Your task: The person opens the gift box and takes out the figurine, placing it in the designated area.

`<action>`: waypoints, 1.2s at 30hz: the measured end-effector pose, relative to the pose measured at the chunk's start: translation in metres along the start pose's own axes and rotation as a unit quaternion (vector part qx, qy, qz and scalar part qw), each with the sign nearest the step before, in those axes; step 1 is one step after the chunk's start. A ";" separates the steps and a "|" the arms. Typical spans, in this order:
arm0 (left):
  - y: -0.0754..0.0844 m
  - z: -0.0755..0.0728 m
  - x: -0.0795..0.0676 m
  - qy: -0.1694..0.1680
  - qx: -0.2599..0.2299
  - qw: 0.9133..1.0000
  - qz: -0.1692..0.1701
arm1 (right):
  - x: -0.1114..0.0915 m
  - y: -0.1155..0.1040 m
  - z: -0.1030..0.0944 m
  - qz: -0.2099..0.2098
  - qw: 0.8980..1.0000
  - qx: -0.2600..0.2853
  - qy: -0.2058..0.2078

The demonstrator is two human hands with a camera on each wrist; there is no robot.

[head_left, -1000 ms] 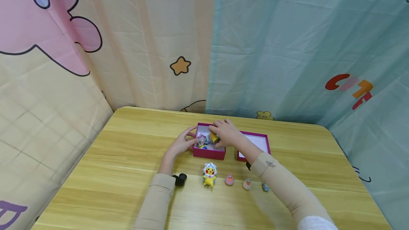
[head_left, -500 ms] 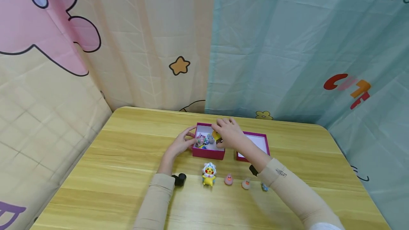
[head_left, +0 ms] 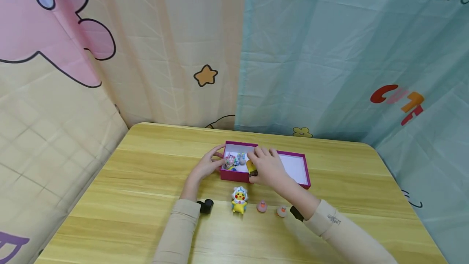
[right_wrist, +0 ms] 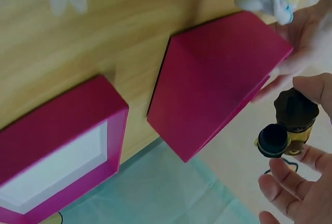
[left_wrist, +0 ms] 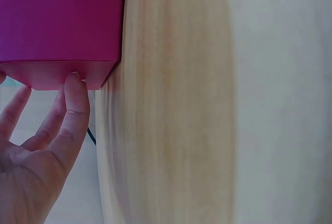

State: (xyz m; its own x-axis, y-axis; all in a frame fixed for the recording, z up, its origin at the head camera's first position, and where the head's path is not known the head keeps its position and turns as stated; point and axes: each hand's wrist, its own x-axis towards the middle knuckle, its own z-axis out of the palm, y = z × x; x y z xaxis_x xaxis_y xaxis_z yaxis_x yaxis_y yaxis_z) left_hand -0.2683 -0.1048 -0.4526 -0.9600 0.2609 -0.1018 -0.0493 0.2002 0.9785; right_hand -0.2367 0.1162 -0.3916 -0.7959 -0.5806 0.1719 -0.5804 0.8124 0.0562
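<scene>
My right hand (head_left: 269, 168) pinches a small yellow and dark-brown toy figure (right_wrist: 295, 115) between thumb and fingers, over the right front corner of the magenta box (head_left: 239, 177). In the right wrist view the toy's dark parts face the camera. My left hand (head_left: 206, 168) lies at the box's left end, and its fairly straight fingers (left_wrist: 72, 123) touch that wall. Inside the box are a pink patterned toy (head_left: 230, 160) and a grey-blue toy (head_left: 241, 159), with some yellow and blue below the pink one.
A magenta lid (head_left: 307, 170) with a white inside lies right of the box, partly behind my right hand. In front, on the wooden table (head_left: 154, 182), stand a yellow Pikachu figure (head_left: 239, 201) in a white hood, a pink duck (head_left: 261, 206) and a whitish duck (head_left: 281, 211).
My right hand has lifted the yellow toy from the box and moved it right and toward the front. My forearm now covers the small blue toy. The left hand stays put.
</scene>
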 end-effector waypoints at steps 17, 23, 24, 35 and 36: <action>0.012 0.000 -0.007 -0.009 0.005 1.000 -0.004 | -0.041 -0.036 0.002 0.056 0.998 0.035 0.018; 0.014 0.000 -0.009 -0.008 0.006 1.000 -0.003 | -0.052 -0.044 0.007 0.046 0.998 0.022 0.034; 0.014 0.000 -0.009 -0.008 0.006 1.000 -0.003 | -0.054 -0.046 0.008 0.043 0.998 0.023 0.036; 0.016 0.001 -0.010 -0.005 0.017 1.000 -0.005 | -0.071 -0.065 0.012 0.042 0.999 0.029 -0.002; 0.016 0.001 -0.009 -0.004 0.017 1.000 -0.007 | -0.072 -0.067 0.012 0.042 0.999 0.030 -0.008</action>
State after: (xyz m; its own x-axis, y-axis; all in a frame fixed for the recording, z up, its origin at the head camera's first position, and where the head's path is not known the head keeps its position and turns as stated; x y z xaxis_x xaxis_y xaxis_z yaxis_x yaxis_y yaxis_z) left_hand -0.2600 -0.1035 -0.4364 -0.9570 0.2649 -0.1178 -0.0543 0.2356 0.9703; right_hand -0.1427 0.1033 -0.4199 -0.8445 -0.5120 0.1573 -0.5206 0.8537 -0.0159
